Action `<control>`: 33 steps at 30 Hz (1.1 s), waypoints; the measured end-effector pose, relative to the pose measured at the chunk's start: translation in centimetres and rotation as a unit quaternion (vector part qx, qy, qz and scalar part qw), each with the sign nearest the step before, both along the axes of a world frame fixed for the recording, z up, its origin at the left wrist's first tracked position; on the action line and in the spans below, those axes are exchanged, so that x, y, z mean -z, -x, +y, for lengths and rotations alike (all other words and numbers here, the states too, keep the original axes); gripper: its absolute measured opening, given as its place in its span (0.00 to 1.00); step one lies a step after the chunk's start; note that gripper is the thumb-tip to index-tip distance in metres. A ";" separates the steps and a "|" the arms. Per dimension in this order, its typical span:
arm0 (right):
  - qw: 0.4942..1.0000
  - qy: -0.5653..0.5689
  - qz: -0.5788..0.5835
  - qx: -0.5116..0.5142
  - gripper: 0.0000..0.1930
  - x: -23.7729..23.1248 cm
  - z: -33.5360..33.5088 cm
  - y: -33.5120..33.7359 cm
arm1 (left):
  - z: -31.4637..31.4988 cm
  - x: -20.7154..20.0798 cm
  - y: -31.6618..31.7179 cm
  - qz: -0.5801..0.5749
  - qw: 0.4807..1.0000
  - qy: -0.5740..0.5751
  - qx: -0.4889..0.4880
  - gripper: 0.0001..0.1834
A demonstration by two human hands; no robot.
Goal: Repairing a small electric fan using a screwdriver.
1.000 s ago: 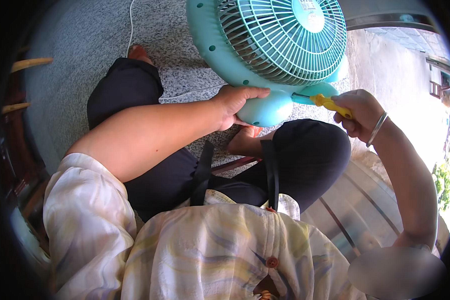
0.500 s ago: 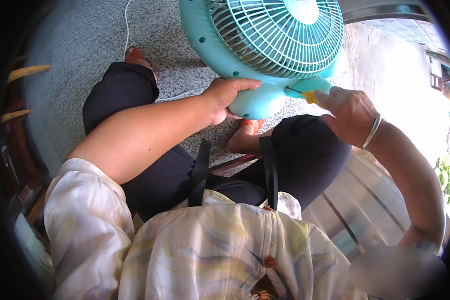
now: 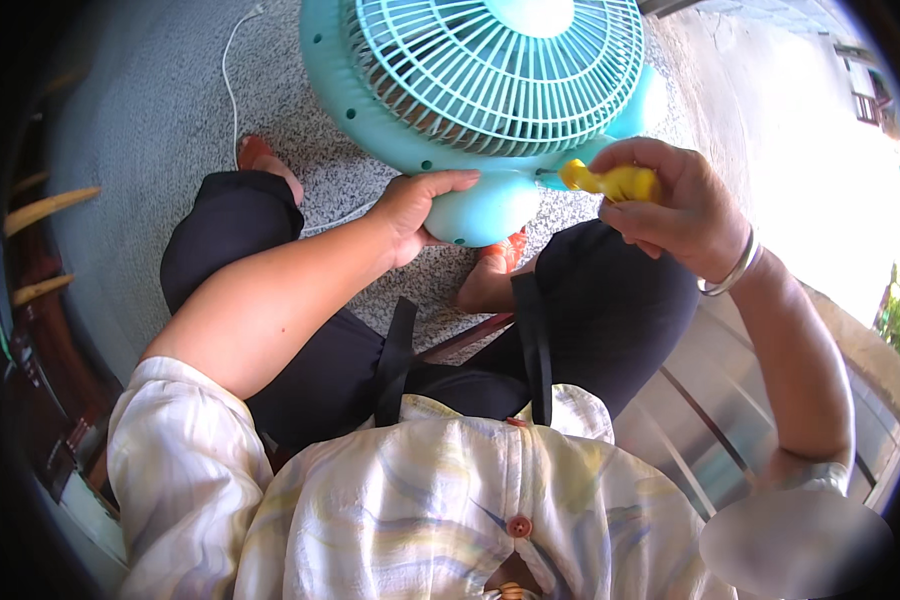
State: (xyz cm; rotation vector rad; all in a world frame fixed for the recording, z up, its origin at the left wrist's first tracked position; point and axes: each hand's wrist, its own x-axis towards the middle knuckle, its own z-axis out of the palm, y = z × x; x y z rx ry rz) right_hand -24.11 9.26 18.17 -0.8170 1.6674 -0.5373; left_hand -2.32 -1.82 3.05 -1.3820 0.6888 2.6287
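Observation:
A turquoise electric fan [image 3: 400, 135] with a round slatted grille lies between and beyond my knees. My left hand [image 3: 413, 215] grips a rounded lobe on its near edge, thumb on top and fingers underneath. In my right hand [image 3: 685, 205] is a screwdriver [image 3: 620, 183] with a yellow handle, held between thumb and fingers. Its thin metal shaft points left toward the fan's rim, just right of that lobe. Whether the tip sits in a screw hole I cannot make out. Several dark holes dot the rim.
A white cord [image 3: 232, 85] runs over the speckled floor [image 3: 180, 120] at the left. My feet in orange footwear [image 3: 503, 250] rest near the fan. Dark wooden furniture [image 3: 45, 350] stands at the far left, and bright light falls on the right.
The fan has shifted left in view, with my left hand still on it. My right hand has turned, and more of the yellow screwdriver handle now shows.

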 end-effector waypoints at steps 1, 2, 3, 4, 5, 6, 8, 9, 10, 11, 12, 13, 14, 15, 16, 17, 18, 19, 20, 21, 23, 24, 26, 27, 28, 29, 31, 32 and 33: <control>0.998 0.054 0.006 0.020 0.15 0.6 0.3 -0.5 | -0.1 0.0 -0.4 -0.007 1.000 0.004 0.005 0.26; 0.993 0.090 0.047 0.057 0.14 0.9 0.7 -1.2 | -0.2 0.3 -0.4 0.015 1.000 -0.008 0.004 0.27; 0.993 0.092 0.046 0.065 0.14 1.5 1.4 -1.6 | -0.2 0.5 -0.4 0.037 0.999 -0.020 0.003 0.27; 0.981 0.150 0.107 0.065 0.15 2.1 2.1 -2.0 | -0.3 0.5 -0.3 0.035 0.999 -0.018 0.010 0.27; 0.962 0.207 0.167 0.064 0.16 2.6 2.6 -2.4 | -0.3 0.4 -0.2 0.038 0.999 -0.015 0.025 0.29; 0.956 0.210 0.175 0.102 0.16 2.7 2.9 -3.0 | -0.3 0.3 -0.2 0.042 0.998 -0.013 0.040 0.31; 0.944 0.219 0.202 0.142 0.15 3.3 3.7 -3.5 | -0.3 -0.1 0.1 0.062 0.997 -0.018 0.048 0.32; 0.931 0.226 0.229 0.175 0.15 3.8 4.0 -3.6 | -0.2 -0.3 0.2 0.083 0.995 -0.026 0.050 0.32; 0.914 0.243 0.253 0.202 0.14 4.5 4.3 -3.6 | -0.3 -0.4 0.3 0.080 0.995 -0.024 0.054 0.32; 0.913 0.244 0.252 0.206 0.14 5.0 4.4 -3.6 | -0.2 -0.6 0.3 0.084 0.995 -0.027 0.053 0.32; 0.909 0.244 0.257 0.222 0.14 5.3 4.5 -3.7 | -0.2 -0.7 0.3 0.089 0.994 -0.030 0.051 0.32; 0.902 0.244 0.264 0.237 0.14 5.4 4.5 -3.7 | -0.2 -0.8 0.3 0.090 0.994 -0.028 0.056 0.32; 0.897 0.253 0.268 0.243 0.14 5.4 4.3 -3.8 | -0.2 -1.0 0.3 0.092 0.994 -0.029 0.053 0.33; 0.895 0.254 0.270 0.246 0.14 5.3 4.2 -3.9 | -0.2 -1.1 0.4 0.094 0.994 -0.031 0.050 0.33; 0.890 0.263 0.295 0.228 0.14 5.3 4.1 -3.9 | -0.1 -1.1 0.4 0.095 0.994 -0.028 0.051 0.33; 0.883 0.272 0.320 0.210 0.13 5.3 4.0 -3.8 | 0.0 -1.2 0.4 0.076 0.996 -0.026 0.034 0.31; 0.879 0.279 0.328 0.205 0.14 5.3 4.0 -3.7 | 0.1 -1.2 0.5 0.056 0.998 -0.024 0.016 0.29; 0.879 0.280 0.326 0.205 0.14 5.3 4.0 -3.8 | 0.2 -1.2 0.4 0.034 0.999 -0.024 -0.002 0.27; 0.877 0.278 0.343 0.191 0.15 5.2 4.1 -3.8 | 0.2 -0.8 0.2 0.021 1.000 -0.017 -0.011 0.27; 0.874 0.275 0.360 0.178 0.15 5.2 4.1 -3.7 | 0.0 -0.8 0.2 0.020 1.000 -0.017 -0.013 0.27; 0.880 0.264 0.357 0.167 0.16 4.8 3.9 -3.6 | -0.1 -0.8 0.0 0.014 1.000 -0.024 -0.008 0.28; 0.888 0.245 0.355 0.159 0.16 4.4 3.7 -3.6 | -0.1 -0.8 -0.2 0.012 1.000 -0.025 -0.010 0.28; 0.893 0.230 0.360 0.140 0.15 4.1 3.4 -3.7 | -0.2 -0.7 -0.3 0.016 1.000 -0.008 -0.015 0.28; 0.892 0.231 0.366 0.130 0.15 4.0 3.6 -4.1 | -0.1 -0.7 -0.4 0.015 1.000 -0.006 -0.017 0.28; 0.894 0.249 0.355 0.111 0.14 3.9 3.7 -4.3 | 0.0 -0.8 -0.3 0.006 1.000 0.004 -0.008 0.29; 0.896 0.254 0.355 0.085 0.13 3.9 4.0 -4.7 | 0.1 -0.9 -0.2 -0.004 1.000 0.014 0.001 0.30; 0.901 0.267 0.332 0.080 0.13 4.2 4.5 -5.4 | 0.0 -1.1 -0.3 -0.007 1.000 0.022 0.002 0.30; 0.904 0.265 0.324 0.088 0.13 4.1 4.6 -5.7 | -0.2 -1.1 -0.5 -0.009 1.000 0.022 -0.001 0.31; 0.902 0.273 0.322 0.089 0.14 4.4 4.9 -5.9 | -0.2 -1.1 -0.7 -0.012 1.000 0.022 -0.003 0.31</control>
